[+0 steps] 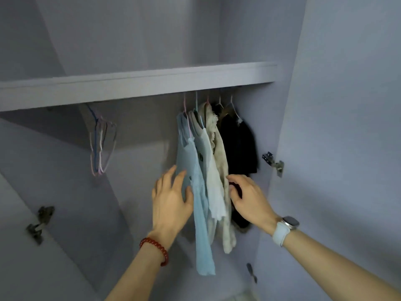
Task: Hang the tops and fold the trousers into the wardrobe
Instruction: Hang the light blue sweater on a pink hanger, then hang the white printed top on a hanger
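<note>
**Inside the wardrobe: hands at the hung tops, and the risks that follow**

Under the shelf (138, 83), five tops hang bunched at the right end of the rail, which the shelf hides: a light blue top (195, 181) nearest the left, a white top (211, 170), a cream top (219, 153), and dark tops (238, 146) against the right wall. The left hand (171, 198) lies flat on the blue top with fingers spread and fairly straight, holding nothing. The right hand (247, 198) reaches between the cream and dark cloth with fingers loosely bent; whether they pinch any cloth cannot be told. Empty hangers (102, 146) hang well apart at the left. No trousers are in view.

Likely faults from here: a sideways push on the cloth may slip a shoulder off its thin hanger, or unhook a hanger from the rail. Tight bunching may crease the tops. Tugging low on the cloth may drag a top down.
</note>
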